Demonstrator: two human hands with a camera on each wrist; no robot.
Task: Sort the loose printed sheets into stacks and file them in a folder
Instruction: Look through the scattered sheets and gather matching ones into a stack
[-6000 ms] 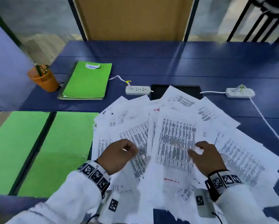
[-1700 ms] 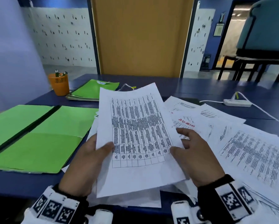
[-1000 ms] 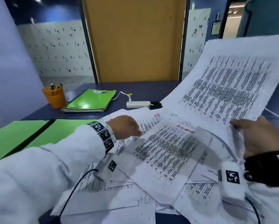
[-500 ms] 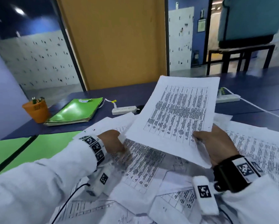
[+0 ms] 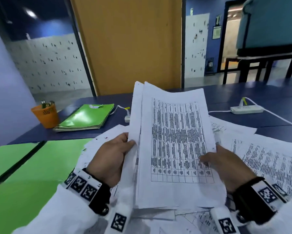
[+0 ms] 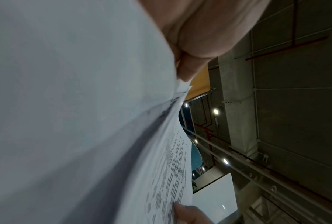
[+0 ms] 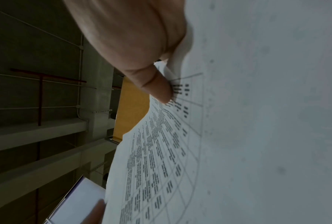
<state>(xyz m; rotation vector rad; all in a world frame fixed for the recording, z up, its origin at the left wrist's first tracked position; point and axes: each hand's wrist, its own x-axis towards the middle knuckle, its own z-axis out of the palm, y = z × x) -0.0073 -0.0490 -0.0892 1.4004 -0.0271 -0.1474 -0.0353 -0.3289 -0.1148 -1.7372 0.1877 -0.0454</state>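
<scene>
The person holds a small stack of printed sheets upright over the near edge of the table, above the loose sheets spread flat there. The left hand has its thumb curled over the stack's left edge, fingers behind; the right hand pinches the right edge low down, thumb lying across the printed grid. The wrist views agree: each thumb presses the paper against fingers hidden behind it. The stack looks light and floppy; its top edge bows and the sheets fan slightly apart at the left, so I count at least two in it, possibly more, and cannot tell exactly. Paper like this slides on itself and creases easily, so I would judge the side edges near the bottom the best hold, with a tap on the table to square it. The loose sheets overlap too much to count. One green folder lies open at near left, showing two panels. One closed pile of green folders sits farther back, beside one orange cup of pens. Two white power strips show: one at far right, one half hidden behind the stack.
</scene>
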